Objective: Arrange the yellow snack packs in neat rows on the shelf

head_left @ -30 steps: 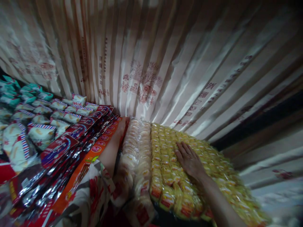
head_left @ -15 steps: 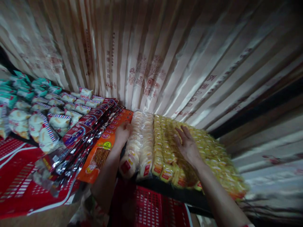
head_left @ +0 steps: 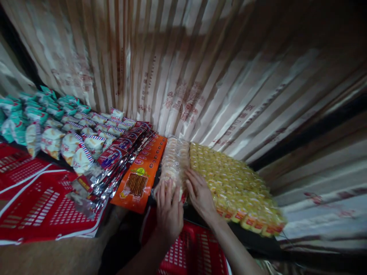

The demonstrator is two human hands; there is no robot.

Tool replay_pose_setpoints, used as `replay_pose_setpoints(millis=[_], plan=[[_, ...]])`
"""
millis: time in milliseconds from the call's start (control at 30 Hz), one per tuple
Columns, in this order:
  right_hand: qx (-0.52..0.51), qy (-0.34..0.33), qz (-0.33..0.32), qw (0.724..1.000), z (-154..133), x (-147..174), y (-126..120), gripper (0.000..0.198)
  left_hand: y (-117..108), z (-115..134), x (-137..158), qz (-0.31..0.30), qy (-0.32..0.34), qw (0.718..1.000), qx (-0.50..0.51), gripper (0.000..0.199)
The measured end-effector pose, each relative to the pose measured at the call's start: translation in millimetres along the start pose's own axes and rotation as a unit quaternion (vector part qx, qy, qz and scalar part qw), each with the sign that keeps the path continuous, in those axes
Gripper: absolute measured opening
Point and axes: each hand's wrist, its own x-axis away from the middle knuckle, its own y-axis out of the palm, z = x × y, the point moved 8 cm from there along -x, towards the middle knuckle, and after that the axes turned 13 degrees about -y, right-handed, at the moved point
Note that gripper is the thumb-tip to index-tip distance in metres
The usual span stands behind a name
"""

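Wrapped pale cakes [head_left: 173, 154] hemmed in

Their near end is touched by the left grip [head_left: 169, 212], their right edge by the right grip [head_left: 201, 195], both unclenched. Flanked by an orange snack packet [head_left: 143, 173] and yellow packets [head_left: 233, 183], they are backed by a curtain [head_left: 183, 72]; open room is left above.

Dark shelf [head_left: 243, 236]; packaged snacks [head_left: 171, 164] atop

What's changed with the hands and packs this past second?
The left hand moved nearer, from beside the orange packet onto the near end of the white packs; the right hand moved left, from the yellow packs to the white packs' right edge. No grip is evident. The side-by-side order stayed.
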Motion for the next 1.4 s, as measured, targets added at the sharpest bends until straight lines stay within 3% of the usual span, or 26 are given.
replay_pose_setpoints(millis=[100,233,400,567,800,1033,1267,1400], plan=[[0.045,0.013,-0.075,0.996,11.3,-38.2,19.0,0.052,14.3,10.5,10.4,-0.017,0.055,0.998,-0.032,0.048],[0.094,0.065,-0.251,0.961,29.8,-84.5,60.7,0.055,26.7,4.0,10.9,-0.023,0.063,0.995,-0.068,0.057],[0.122,0.117,-0.351,0.921,50.1,-102.0,100.0,0.057,35.0,-3.9,10.2,-0.025,0.047,0.995,-0.079,0.058],[0.096,0.127,-0.341,0.926,57.5,-97.1,112.5,0.057,42.0,-4.6,8.2,-0.019,0.051,0.995,-0.087,0.056],[0.113,0.118,-0.303,0.939,74.8,-117.4,103.7,0.059,46.3,-5.1,6.9,-0.008,0.036,0.996,-0.078,0.057],[0.160,0.150,-0.334,0.917,106.2,-134.6,122.2,0.058,45.5,-4.2,2.6,0.004,0.041,0.996,-0.079,0.060],[0.164,0.144,-0.321,0.922,112.9,-140.7,122.2,0.058,44.7,-4.5,0.6,0.001,0.046,0.996,-0.076,0.063],[0.177,0.150,-0.301,0.925,124.2,-149.7,122.1,0.060,57.6,-9.6,3.6,0.027,0.036,0.995,-0.085,0.063]])
